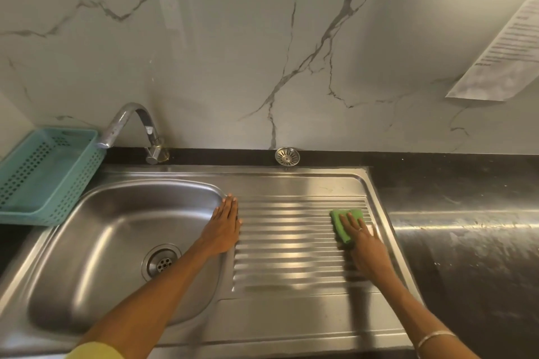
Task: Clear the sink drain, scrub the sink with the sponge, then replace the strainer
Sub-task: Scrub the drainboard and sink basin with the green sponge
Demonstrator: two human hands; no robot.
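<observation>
Basin (116, 242) open from above. Faucet (131, 128) overhangs far-left corner; teal basket (43, 175) blocks left rim. Strainer (287, 156) sits on far ledge.

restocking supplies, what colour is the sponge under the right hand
Green; the sponge shows clearly in the head view, pressed on the ribbed drainboard by the right hand.

Place: home kitchen.
Evidence: stainless sink (122, 242) with ribbed drainboard (291, 242) to its right.
Behind sink: curved tap (131, 122), marble-look wall (233, 52).
Left of sink: teal perforated basket (43, 172).
Right of sink: dark countertop (466, 256).
</observation>
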